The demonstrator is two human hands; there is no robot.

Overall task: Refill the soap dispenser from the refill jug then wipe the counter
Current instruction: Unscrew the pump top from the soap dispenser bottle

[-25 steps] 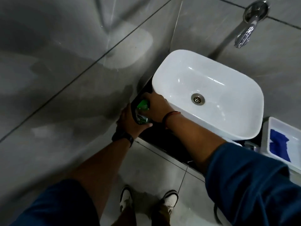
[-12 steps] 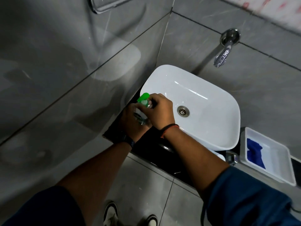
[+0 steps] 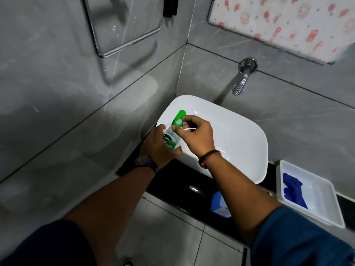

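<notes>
A clear soap dispenser (image 3: 170, 140) with a Dettol label and a green pump head (image 3: 178, 118) is held up over the left edge of the white basin (image 3: 240, 143). My left hand (image 3: 160, 146) wraps around the bottle's body from the left. My right hand (image 3: 196, 135) pinches the pump collar at the bottle's neck with its fingertips. A blue cloth (image 3: 293, 190) lies in a white tray (image 3: 326, 214) at the right. A blue and white container (image 3: 219, 205) sits on the black counter (image 3: 182, 191), partly hidden behind my right forearm; I cannot tell if it is the refill jug.
A chrome tap (image 3: 242, 79) sticks out of the grey tiled wall above the basin. A chrome rail (image 3: 123, 45) hangs on the left wall. A patterned sheet (image 3: 288, 25) covers the upper right. Floor tiles lie below the counter's front edge.
Both hands have lifted the dispenser from the counter beside the basin up over the basin's left rim. My view has tilted up, showing more wall.
</notes>
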